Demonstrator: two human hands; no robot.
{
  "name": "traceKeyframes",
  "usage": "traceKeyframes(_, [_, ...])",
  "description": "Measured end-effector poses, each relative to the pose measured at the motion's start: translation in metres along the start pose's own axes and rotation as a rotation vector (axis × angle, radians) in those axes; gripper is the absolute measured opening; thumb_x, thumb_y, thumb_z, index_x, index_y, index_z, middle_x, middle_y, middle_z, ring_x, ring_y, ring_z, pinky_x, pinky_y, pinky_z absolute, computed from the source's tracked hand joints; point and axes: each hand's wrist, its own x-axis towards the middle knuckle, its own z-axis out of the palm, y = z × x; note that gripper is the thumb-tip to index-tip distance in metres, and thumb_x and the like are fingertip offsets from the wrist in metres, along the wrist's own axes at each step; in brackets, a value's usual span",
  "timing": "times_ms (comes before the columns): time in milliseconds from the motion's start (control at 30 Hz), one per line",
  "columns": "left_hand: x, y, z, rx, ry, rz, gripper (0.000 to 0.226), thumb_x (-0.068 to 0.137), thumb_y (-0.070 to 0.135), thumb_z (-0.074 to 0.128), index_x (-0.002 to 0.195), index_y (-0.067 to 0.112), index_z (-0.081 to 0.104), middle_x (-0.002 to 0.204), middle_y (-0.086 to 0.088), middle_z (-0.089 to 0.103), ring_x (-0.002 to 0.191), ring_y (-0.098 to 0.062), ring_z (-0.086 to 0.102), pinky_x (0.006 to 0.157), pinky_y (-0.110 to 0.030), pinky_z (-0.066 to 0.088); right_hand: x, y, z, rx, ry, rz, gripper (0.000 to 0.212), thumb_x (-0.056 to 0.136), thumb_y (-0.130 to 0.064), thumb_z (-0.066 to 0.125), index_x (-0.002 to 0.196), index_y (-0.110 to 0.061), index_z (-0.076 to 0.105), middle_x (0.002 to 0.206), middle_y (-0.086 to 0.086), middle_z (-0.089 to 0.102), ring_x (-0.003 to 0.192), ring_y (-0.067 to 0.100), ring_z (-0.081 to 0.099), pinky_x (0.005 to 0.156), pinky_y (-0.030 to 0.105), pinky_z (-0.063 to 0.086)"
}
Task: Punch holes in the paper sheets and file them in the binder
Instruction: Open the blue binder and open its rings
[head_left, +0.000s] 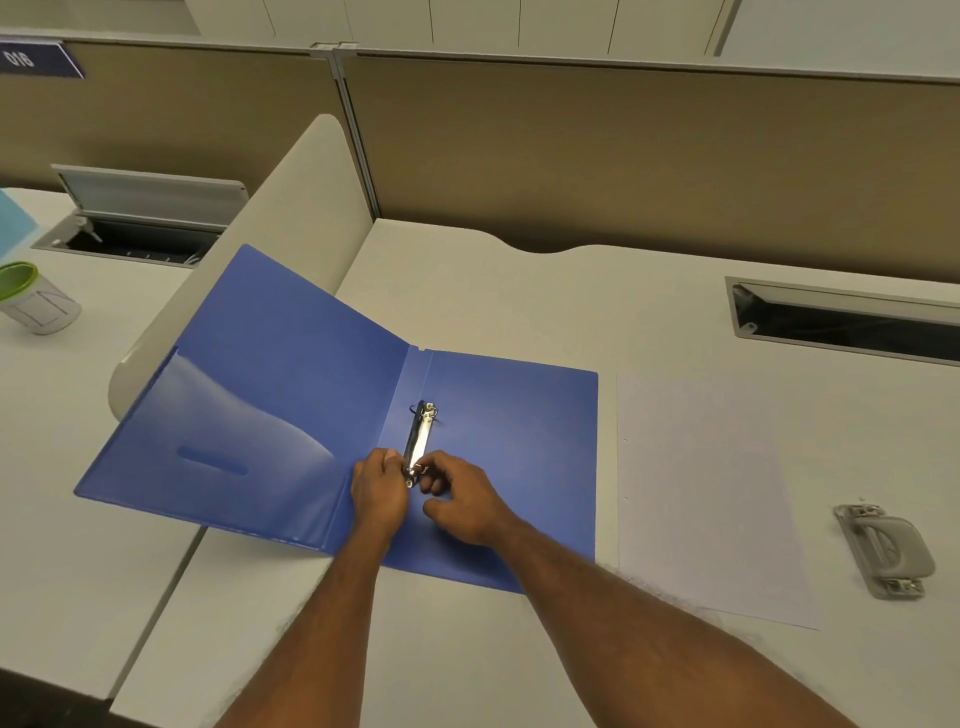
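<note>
Both hands (415, 493) at binder (291, 395) ring clip (418, 441), prob. gripping, paper (701, 493) alongside

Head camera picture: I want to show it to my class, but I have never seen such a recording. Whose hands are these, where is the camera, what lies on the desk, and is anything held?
There is no machine here. A person wears one camera on the head, looking forward and down, so the two bare arms are their own. On the desk lies an open blue binder. The left hand and right hand both pinch the near end of its metal ring clip. Right of the binder lies a paper sheet, not yet filed, with small holes along its left edge, and beyond it a grey hole punch. On the next desk stands a green-rimmed cup.
</note>
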Motion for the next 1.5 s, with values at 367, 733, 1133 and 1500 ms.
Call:
traceKeyframes(367, [-0.056,0.029,0.029,0.031,0.355,0.324,0.021,0.093,0.024,0.057,0.109,0.01,0.059,0.109,-0.01,0.056,0.095,-0.03,0.057,0.077,-0.045,0.05,-0.073,0.021,-0.125,0.17,0.772,0.168,0.015,0.08,-0.001,0.064,0.085,-0.015,0.069,0.08,-0.001,0.067,0.071,0.015,0.06,0.064,0.011,0.043])
traceKeyframes(733, [-0.128,0.042,0.139,0.888,-0.553,0.904,0.057,0.101,0.043,0.029,0.152,0.018,0.024,0.163,0.006,0.011,0.15,-0.017,0.007,0.12,-0.039,0.006,-0.182,0.114,-0.228,-0.229,0.876,0.767,0.065,0.077,-0.026,0.075,0.129,0.002,0.049,0.128,0.023,0.053,0.123,0.038,0.048,0.1,0.042,0.042])
traceKeyframes(1133, [-0.127,0.03,0.146,1.131,-0.57,0.899,0.064,0.1,0.052,0.015,0.155,0.021,0.002,0.163,0.009,-0.01,0.15,-0.021,-0.008,0.12,-0.048,0.0,-0.174,0.107,-0.246,-0.05,0.816,0.975,0.089,0.065,-0.056,0.078,0.129,-0.002,0.046,0.129,0.017,0.056,0.122,0.037,0.053,0.103,0.046,0.042])
traceKeyframes(1500, [-0.126,0.031,0.149,1.166,-0.576,0.909,0.065,0.1,0.052,0.015,0.154,0.019,-0.001,0.163,0.006,-0.012,0.15,-0.023,-0.011,0.12,-0.05,-0.001,-0.162,0.104,-0.238,-0.186,0.771,1.096,0.095,0.06,-0.062,0.08,0.127,-0.004,0.047,0.138,0.02,0.04,0.13,0.038,0.038,0.106,0.045,0.033])
